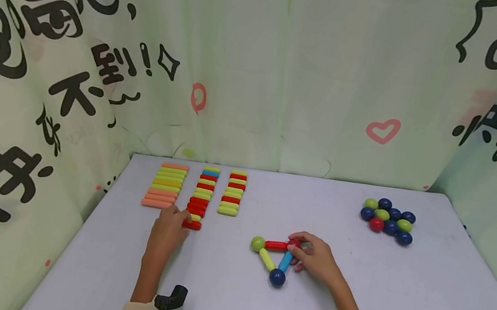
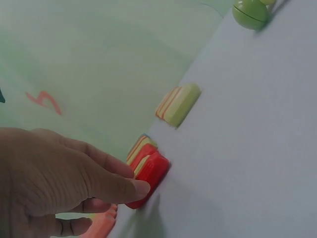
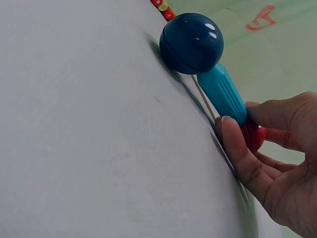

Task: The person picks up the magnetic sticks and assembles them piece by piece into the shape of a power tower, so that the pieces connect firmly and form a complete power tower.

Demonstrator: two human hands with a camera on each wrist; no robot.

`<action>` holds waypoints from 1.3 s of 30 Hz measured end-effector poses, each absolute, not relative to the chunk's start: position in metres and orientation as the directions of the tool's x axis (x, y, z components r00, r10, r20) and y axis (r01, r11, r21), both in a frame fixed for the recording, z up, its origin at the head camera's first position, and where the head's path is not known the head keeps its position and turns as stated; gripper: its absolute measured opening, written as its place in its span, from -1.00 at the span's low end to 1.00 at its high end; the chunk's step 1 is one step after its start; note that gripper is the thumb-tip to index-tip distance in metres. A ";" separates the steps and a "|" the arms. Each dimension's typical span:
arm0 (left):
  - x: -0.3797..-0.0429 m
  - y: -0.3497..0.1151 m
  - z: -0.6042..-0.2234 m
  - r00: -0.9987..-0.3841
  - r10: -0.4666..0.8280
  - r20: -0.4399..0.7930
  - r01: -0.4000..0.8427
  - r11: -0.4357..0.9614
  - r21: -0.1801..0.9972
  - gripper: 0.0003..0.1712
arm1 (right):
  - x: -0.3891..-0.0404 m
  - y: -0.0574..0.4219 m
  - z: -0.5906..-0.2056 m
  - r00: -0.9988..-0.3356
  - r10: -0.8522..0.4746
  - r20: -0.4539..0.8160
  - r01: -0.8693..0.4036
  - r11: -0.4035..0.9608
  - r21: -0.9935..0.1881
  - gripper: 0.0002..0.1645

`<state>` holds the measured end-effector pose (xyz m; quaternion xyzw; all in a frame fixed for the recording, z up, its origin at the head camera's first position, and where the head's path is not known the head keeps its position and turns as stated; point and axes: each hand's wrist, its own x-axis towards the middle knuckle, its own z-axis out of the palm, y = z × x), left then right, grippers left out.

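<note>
My left hand [image 1: 169, 232] pinches the red rod [image 2: 154, 172] at the near end of the middle row of coloured rods, thumb on its near side. My right hand [image 1: 317, 258] grips a red ball [image 3: 255, 137], one corner of a triangle of balls and rods on the table. A light blue rod [image 3: 222, 93] runs from that ball to a dark blue ball [image 1: 277, 277]. A yellow-green rod [image 1: 267, 260] joins the dark blue ball to a green ball [image 1: 258, 243], and another red rod [image 1: 275, 246] links the green and red balls. Fingers partly hide the red ball.
Left of the middle row lies a row of orange and yellow rods [image 1: 167, 183]; right of it, a row of yellow-green and red rods [image 1: 233, 193]. A cluster of balls [image 1: 391, 228] sits at the table's back right. A printed curtain [image 1: 254, 67] hangs behind the table [image 1: 214, 293].
</note>
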<state>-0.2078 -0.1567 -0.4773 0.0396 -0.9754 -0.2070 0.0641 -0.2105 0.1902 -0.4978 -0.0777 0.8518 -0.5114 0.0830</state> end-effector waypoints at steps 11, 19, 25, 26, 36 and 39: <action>-0.211 -0.158 -0.484 -0.993 -0.083 0.085 -0.043 0.919 0.393 -0.59 | -0.211 0.189 -0.497 -0.989 -0.117 -0.093 0.029 0.460 -0.888 -0.60; -0.211 -0.159 -0.488 -0.995 -0.080 0.057 -0.048 0.903 0.428 -0.63 | -0.213 0.189 -0.502 -0.988 -0.131 -0.079 0.012 0.452 -0.892 -0.59; -0.212 -0.154 -0.486 -1.000 -0.013 0.024 -0.001 0.903 0.429 -0.67 | -0.214 0.189 -0.504 -0.986 -0.158 -0.055 -0.024 0.459 -0.888 -0.57; -0.212 -0.152 -0.485 -1.000 0.008 0.016 0.014 0.892 0.452 -0.68 | -0.214 0.189 -0.504 -0.986 -0.161 -0.051 -0.030 0.464 -0.885 -0.57; -0.211 -0.099 -0.491 -0.982 0.186 0.035 0.135 0.559 0.818 -0.71 | -0.210 0.186 -0.503 -0.970 -0.244 0.005 -0.129 0.497 -0.858 -0.59; -0.210 -0.083 -0.493 -0.980 0.153 0.126 0.185 0.483 0.856 -0.67 | -0.210 0.185 -0.502 -0.962 -0.274 0.019 -0.160 0.504 -0.849 -0.59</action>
